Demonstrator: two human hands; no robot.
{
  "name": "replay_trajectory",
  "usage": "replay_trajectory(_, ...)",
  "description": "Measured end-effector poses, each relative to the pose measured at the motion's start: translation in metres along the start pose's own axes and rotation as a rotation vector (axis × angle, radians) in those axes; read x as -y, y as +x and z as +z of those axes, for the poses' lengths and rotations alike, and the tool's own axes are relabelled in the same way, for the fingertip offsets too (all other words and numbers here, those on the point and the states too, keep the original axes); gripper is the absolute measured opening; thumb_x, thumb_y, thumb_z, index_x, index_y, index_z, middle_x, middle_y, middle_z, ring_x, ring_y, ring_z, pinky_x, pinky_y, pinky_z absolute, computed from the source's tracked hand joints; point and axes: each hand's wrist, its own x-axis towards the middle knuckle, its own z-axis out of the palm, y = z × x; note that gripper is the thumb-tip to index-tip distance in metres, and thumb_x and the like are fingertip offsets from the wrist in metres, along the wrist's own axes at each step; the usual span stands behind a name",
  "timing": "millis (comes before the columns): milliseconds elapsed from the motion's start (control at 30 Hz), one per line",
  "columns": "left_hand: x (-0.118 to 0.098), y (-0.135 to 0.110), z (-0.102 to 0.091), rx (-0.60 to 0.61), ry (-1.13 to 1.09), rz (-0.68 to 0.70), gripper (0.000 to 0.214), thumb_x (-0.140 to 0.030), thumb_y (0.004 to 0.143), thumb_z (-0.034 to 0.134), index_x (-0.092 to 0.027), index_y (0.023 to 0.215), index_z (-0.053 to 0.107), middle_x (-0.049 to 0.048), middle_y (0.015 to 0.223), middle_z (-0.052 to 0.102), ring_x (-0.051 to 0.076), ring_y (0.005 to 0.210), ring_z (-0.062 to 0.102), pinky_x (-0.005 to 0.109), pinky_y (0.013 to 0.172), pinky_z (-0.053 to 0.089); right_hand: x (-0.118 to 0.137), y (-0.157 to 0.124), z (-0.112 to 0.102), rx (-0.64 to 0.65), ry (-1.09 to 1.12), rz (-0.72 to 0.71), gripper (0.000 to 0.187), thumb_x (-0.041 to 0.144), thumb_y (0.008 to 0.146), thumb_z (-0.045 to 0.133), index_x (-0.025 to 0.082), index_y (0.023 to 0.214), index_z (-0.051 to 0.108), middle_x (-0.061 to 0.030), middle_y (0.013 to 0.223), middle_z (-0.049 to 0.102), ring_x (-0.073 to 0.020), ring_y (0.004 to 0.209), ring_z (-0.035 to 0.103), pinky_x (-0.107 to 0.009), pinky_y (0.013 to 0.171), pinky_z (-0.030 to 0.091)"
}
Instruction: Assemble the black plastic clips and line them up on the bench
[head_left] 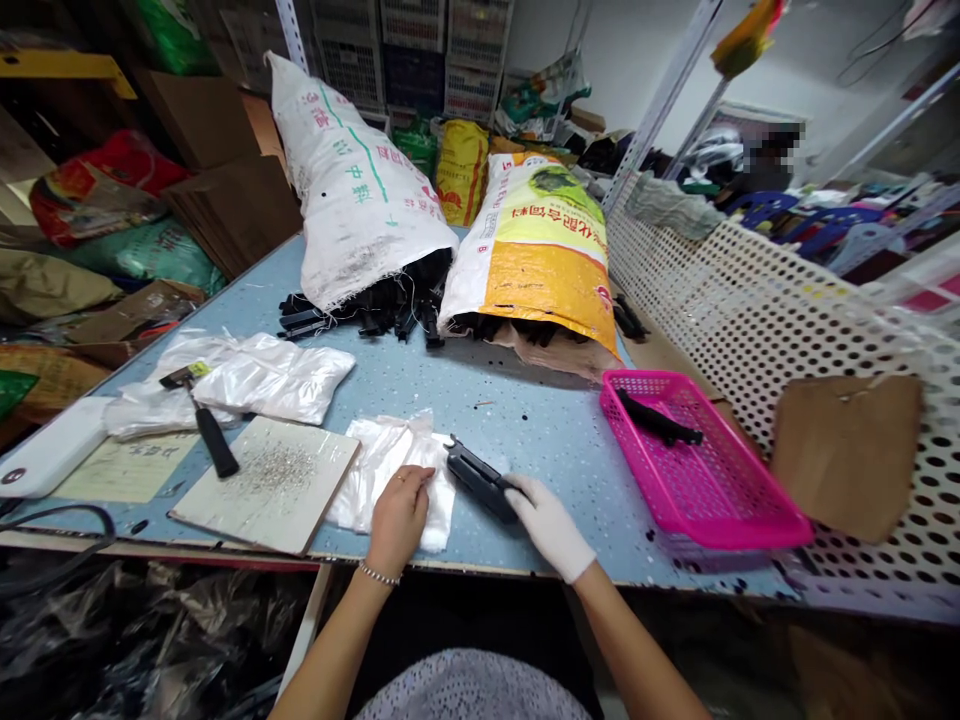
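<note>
My left hand (401,508), bare with a ring and a beaded bracelet, rests on a small stack of clear plastic bags (435,522). Its fingers are drawn together at the bags' upper edge, pinching a bag. In a white glove, my right hand (551,528) grips the near end of a long black plastic part (478,476), which lies slanted just right of the bags. The part's far end points up and left and touches or overlaps the bags' edge. What the black part is for cannot be seen.
A white board (262,485) with metal bits and a hammer (214,440) lie left, near more plastic bags (270,378). Right stands a pink basket (720,525) holding a black part (660,420). Behind, a white sack (360,200) and a yellow-orange sack (547,280) spill black parts.
</note>
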Motion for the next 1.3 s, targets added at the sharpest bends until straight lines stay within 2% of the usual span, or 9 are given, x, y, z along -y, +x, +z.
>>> replay_trajectory(233, -0.001, -0.003, -0.005, -0.001, -0.04, -0.026, 0.031, -0.017, 0.093, 0.044, -0.019, 0.116, 0.065, 0.0109, 0.117, 0.064, 0.022, 0.106, 0.064, 0.038, 0.093, 0.052, -0.006, 0.0, 0.007, -0.17, -0.337, 0.009, 0.058, 0.044, 0.083, 0.063, 0.014, 0.133, 0.057, -0.0173, 0.118, 0.06, -0.0361, 0.114, 0.05, -0.048, 0.1, 0.037)
replay_trajectory(367, -0.004, -0.003, -0.008, 0.043, -0.074, -0.043, 0.034, -0.02, 0.092, 0.047, -0.02, 0.121, 0.064, 0.0103, 0.121, 0.063, 0.02, 0.101, 0.066, 0.035, 0.09, 0.053, 0.004, -0.006, 0.002, 0.071, 0.307, 0.106, 0.046, 0.054, 0.086, 0.058, 0.016, 0.11, 0.065, -0.0085, 0.093, 0.061, -0.0241, 0.088, 0.058, -0.035, 0.076, 0.047)
replay_trajectory(500, -0.001, 0.003, -0.009, 0.098, -0.108, -0.108, 0.031, -0.019, 0.084, 0.057, -0.017, 0.114, 0.066, 0.0071, 0.101, 0.068, 0.015, 0.07, 0.064, 0.029, 0.069, 0.055, 0.014, -0.021, 0.015, 0.417, 0.981, 0.23, 0.056, 0.062, 0.08, 0.064, 0.015, 0.111, 0.061, -0.0039, 0.085, 0.056, -0.0126, 0.064, 0.055, -0.021, 0.048, 0.04)
replay_trajectory(633, 0.008, 0.008, -0.02, 0.109, -0.121, -0.161, 0.032, -0.021, 0.083, 0.057, -0.016, 0.113, 0.066, 0.0057, 0.093, 0.068, 0.014, 0.064, 0.062, 0.028, 0.064, 0.054, 0.014, -0.028, 0.021, 0.426, 0.827, 0.385, 0.052, 0.059, 0.081, 0.064, 0.013, 0.105, 0.06, 0.0009, 0.074, 0.051, -0.0087, 0.051, 0.053, -0.017, 0.037, 0.034)
replay_trajectory(733, 0.011, 0.009, -0.029, 0.112, -0.116, -0.165, 0.039, -0.02, 0.084, 0.055, -0.017, 0.122, 0.062, 0.0095, 0.112, 0.065, 0.012, 0.067, 0.062, 0.029, 0.068, 0.055, 0.017, -0.028, 0.011, 0.291, 0.556, 0.287, 0.044, 0.05, 0.085, 0.063, 0.015, 0.111, 0.058, 0.0026, 0.073, 0.051, -0.0091, 0.054, 0.055, -0.018, 0.042, 0.043)
replay_trajectory(833, 0.008, 0.01, -0.034, 0.125, -0.117, -0.158, 0.047, -0.016, 0.084, 0.052, -0.018, 0.131, 0.058, 0.0119, 0.128, 0.059, 0.011, 0.067, 0.062, 0.029, 0.069, 0.055, 0.024, -0.027, 0.009, 0.345, 0.482, 0.223, 0.037, 0.042, 0.086, 0.059, 0.017, 0.114, 0.058, 0.0019, 0.077, 0.053, -0.0104, 0.059, 0.058, -0.019, 0.045, 0.046)
replay_trajectory(967, -0.004, 0.007, -0.038, 0.116, 0.001, -0.024, 0.058, -0.008, 0.085, 0.044, -0.02, 0.142, 0.047, 0.0126, 0.142, 0.051, 0.021, 0.109, 0.064, 0.034, 0.09, 0.054, 0.03, -0.02, 0.022, 0.402, 0.43, 0.231, 0.036, 0.04, 0.082, 0.062, 0.015, 0.109, 0.059, 0.0028, 0.072, 0.052, -0.0096, 0.056, 0.054, -0.018, 0.041, 0.041)
replay_trajectory(1067, -0.016, 0.0, -0.042, 0.109, 0.119, 0.131, 0.067, -0.004, 0.084, 0.041, -0.022, 0.148, 0.04, 0.0112, 0.148, 0.047, 0.024, 0.13, 0.052, 0.035, 0.098, 0.051, 0.026, -0.015, 0.033, 0.419, 0.659, 0.227, 0.042, 0.048, 0.081, 0.066, 0.016, 0.108, 0.06, 0.0011, 0.076, 0.054, -0.0093, 0.056, 0.055, -0.017, 0.041, 0.039)
replay_trajectory(1300, -0.014, -0.008, -0.056, -0.122, 0.014, -0.041, 0.043, -0.017, 0.089, 0.051, -0.021, 0.131, 0.059, 0.0118, 0.13, 0.061, 0.016, 0.083, 0.067, 0.03, 0.075, 0.056, 0.012, -0.017, 0.037, 0.565, 1.258, 0.483, 0.057, 0.063, 0.076, 0.068, 0.014, 0.105, 0.062, 0.001, 0.071, 0.053, -0.0053, 0.049, 0.049, -0.013, 0.038, 0.027)
